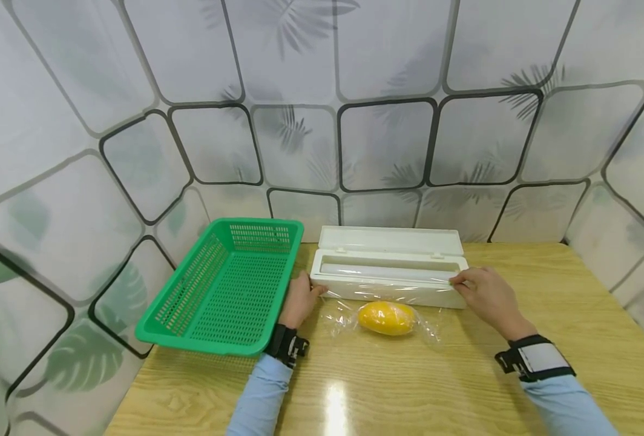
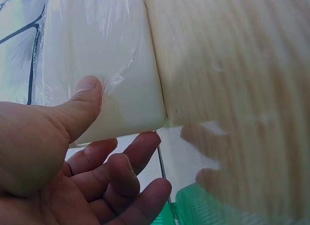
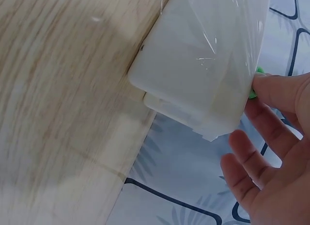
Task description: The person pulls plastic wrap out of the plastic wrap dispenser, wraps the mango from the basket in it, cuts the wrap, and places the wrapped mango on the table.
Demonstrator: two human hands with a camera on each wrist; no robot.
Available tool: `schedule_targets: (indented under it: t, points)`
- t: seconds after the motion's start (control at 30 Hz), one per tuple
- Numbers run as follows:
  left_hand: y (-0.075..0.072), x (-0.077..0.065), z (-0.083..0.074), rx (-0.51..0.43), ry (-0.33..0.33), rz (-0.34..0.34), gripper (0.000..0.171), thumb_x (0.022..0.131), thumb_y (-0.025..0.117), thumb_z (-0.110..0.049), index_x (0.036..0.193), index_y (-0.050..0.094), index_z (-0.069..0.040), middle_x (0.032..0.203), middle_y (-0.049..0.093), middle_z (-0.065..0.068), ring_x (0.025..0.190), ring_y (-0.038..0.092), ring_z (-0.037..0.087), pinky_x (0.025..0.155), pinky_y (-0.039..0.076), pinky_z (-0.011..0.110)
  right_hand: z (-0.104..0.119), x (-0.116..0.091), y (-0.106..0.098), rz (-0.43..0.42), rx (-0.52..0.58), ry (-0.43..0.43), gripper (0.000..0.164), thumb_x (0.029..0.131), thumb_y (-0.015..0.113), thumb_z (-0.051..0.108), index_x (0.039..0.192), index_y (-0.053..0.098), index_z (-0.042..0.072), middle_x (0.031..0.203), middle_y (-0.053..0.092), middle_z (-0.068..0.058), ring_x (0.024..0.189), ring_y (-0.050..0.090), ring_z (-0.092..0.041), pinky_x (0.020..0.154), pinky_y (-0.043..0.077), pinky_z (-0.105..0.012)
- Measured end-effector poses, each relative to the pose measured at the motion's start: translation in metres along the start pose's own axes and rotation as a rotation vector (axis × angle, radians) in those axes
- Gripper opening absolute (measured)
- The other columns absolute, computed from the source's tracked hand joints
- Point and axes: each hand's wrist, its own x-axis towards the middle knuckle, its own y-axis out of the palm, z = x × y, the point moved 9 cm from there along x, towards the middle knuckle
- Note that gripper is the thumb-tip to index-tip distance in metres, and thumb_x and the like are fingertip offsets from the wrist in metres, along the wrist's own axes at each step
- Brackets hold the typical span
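A long white cling film dispenser lies with its lid raised and a film roll inside. Clear film hangs over its front. My left hand grips the dispenser's left end, thumb pressed on the film-covered front and fingers curled at the end face. At the right end, my right hand pinches a small green slider at the top front edge, largely hidden by the thumb and forefinger. In front of the dispenser rests a yellow, oval fruit-like item in clear film, loose ends spread to both sides.
A green perforated plastic basket stands left of the dispenser, close beside the left forearm. The wooden table meets a patterned curtain along its back and left side.
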Motion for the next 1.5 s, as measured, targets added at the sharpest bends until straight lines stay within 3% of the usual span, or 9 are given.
schedule_targets:
  t: [0.17,0.47,0.83,1.07,1.2,1.33,1.4,1.5]
  points:
    - [0.0,0.0,0.0,-0.005,0.005,-0.005,0.026,0.09,0.074,-0.014,0.091,0.053,0.002,0.073,0.055,0.006,0.063,0.051,0.016,0.055,0.043,0.03,-0.001,-0.001,-0.001,-0.021,-0.002,-0.006,0.01,0.082,0.076,0.002,0.089,0.078,0.008,0.094,0.074,-0.013,0.079,0.058,-0.03,0.059,0.045,-0.038]
    - [0.0,0.002,0.002,0.002,0.009,-0.007,0.027,0.089,0.074,-0.015,0.092,0.053,0.002,0.074,0.056,0.007,0.064,0.052,0.018,0.056,0.044,0.032,-0.003,-0.003,-0.001,-0.03,0.031,-0.01,0.011,0.082,0.075,-0.002,0.09,0.077,0.005,0.095,0.074,-0.015,0.085,0.061,-0.036,0.066,0.049,-0.049]
    - [0.0,0.002,0.002,0.013,0.011,0.002,0.028,0.09,0.073,-0.015,0.092,0.052,0.002,0.075,0.057,0.009,0.065,0.053,0.019,0.056,0.044,0.033,0.0,-0.004,-0.004,-0.094,0.08,-0.063,0.015,0.077,0.076,-0.011,0.085,0.076,0.001,0.088,0.072,-0.015,0.082,0.063,-0.034,0.063,0.054,-0.041]
    - [0.001,0.002,0.002,0.015,-0.015,0.011,0.028,0.09,0.073,-0.018,0.092,0.052,0.001,0.075,0.059,0.009,0.066,0.053,0.02,0.056,0.044,0.033,0.001,-0.005,-0.008,-0.11,0.079,-0.087,0.017,0.075,0.076,-0.014,0.084,0.075,0.001,0.087,0.072,-0.014,0.083,0.065,-0.036,0.063,0.056,-0.044]
    - [0.002,0.003,0.002,0.021,-0.013,0.011,0.028,0.09,0.073,-0.017,0.092,0.052,0.0,0.075,0.059,0.01,0.066,0.054,0.02,0.056,0.044,0.033,-0.005,-0.009,-0.012,-0.151,0.084,-0.084,0.019,0.074,0.076,-0.016,0.083,0.074,0.0,0.087,0.071,-0.015,0.083,0.066,-0.035,0.065,0.054,-0.023]
    - [0.001,0.003,0.001,0.005,-0.007,0.005,0.027,0.09,0.074,-0.015,0.092,0.053,0.002,0.077,0.061,0.012,0.066,0.055,0.02,0.058,0.046,0.034,-0.01,-0.011,-0.013,-0.179,0.101,-0.093,0.021,0.072,0.076,-0.018,0.083,0.074,0.0,0.086,0.07,-0.014,0.08,0.067,-0.034,0.066,0.043,-0.003]
    - [0.0,0.003,0.002,-0.004,-0.014,0.004,0.027,0.089,0.074,-0.014,0.093,0.053,0.003,0.077,0.061,0.012,0.066,0.056,0.021,0.058,0.046,0.034,-0.012,-0.011,-0.012,-0.171,0.097,-0.097,0.021,0.073,0.076,-0.018,0.084,0.074,0.0,0.086,0.071,-0.014,0.08,0.067,-0.034,0.065,0.045,-0.005]
    - [0.002,0.003,0.003,-0.006,-0.025,0.011,0.026,0.09,0.074,-0.014,0.093,0.053,0.002,0.076,0.06,0.011,0.066,0.055,0.02,0.058,0.046,0.033,-0.014,-0.011,-0.011,-0.16,0.093,-0.094,0.021,0.073,0.075,-0.018,0.084,0.074,0.0,0.086,0.07,-0.014,0.079,0.067,-0.033,0.062,0.053,-0.017]
